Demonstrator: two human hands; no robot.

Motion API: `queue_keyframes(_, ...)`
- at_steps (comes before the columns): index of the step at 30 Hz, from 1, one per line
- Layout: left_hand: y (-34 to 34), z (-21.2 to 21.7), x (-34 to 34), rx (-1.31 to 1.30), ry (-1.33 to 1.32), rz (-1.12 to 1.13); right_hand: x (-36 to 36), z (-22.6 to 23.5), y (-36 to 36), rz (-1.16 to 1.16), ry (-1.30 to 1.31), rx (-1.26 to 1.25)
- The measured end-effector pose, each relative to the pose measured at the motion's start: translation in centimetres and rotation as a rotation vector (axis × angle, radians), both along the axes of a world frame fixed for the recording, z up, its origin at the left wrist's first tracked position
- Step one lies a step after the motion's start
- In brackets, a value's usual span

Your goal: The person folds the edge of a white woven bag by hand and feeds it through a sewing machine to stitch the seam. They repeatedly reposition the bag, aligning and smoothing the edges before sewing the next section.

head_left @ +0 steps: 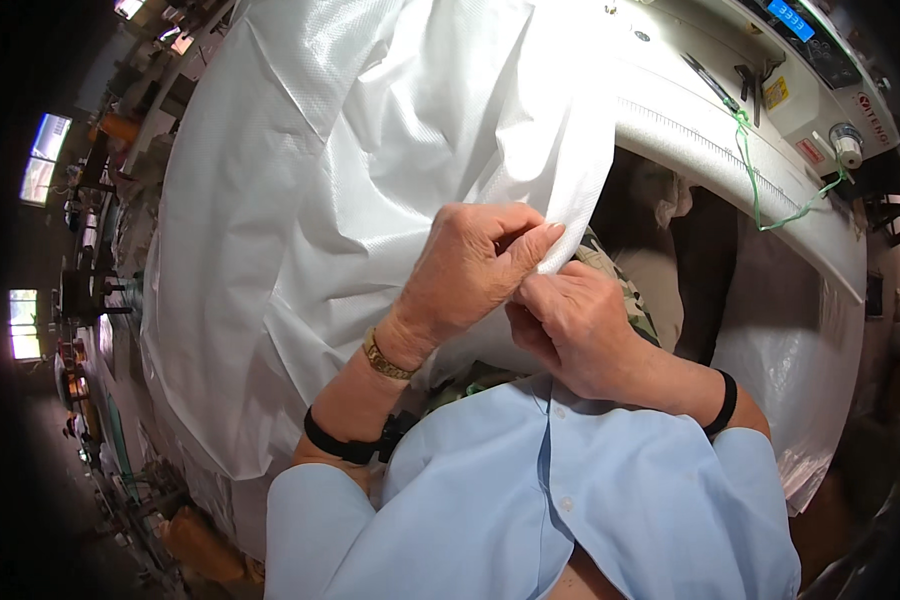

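A large sheet of white woven fabric (370, 150) spreads in loose folds over the table and hangs down on my left. Its right edge runs down to my two hands. My left hand (470, 260) pinches that edge between thumb and fingers. Just below and to the right, my right hand (580, 320) is closed on the same edge, its fingers curled and partly hidden. The hands nearly touch, close in front of my body.
At the upper right stands a white sewing machine (820, 110) with a lit display. Along the table's edge (710, 150) runs a ruler scale. Black tweezers (710, 80) and a green thread (755, 190) lie there. Clear plastic sheeting (780, 370) hangs at the right.
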State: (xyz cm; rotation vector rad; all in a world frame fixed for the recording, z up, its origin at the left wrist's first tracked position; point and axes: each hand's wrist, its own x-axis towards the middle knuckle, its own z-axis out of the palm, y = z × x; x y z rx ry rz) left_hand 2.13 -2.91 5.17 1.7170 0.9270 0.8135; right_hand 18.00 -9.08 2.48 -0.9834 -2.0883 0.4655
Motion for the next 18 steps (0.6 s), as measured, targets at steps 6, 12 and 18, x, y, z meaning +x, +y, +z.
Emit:
queue_keyframes(6,0.3,-1.1,-2.1,-0.120,0.052,0.055,0.0,-0.7,0.8,0.143,-0.072,0.148)
queue_keyframes(12,1.8,2.0,-3.7,0.304,0.172,0.231,0.9,-5.5,6.3,-0.473,0.673,-0.279)
queue_keyframes(18,4.8,12.2,-1.5,0.916,0.535,-0.172,-7.0,-3.7,15.8,0.397,0.464,-0.245)
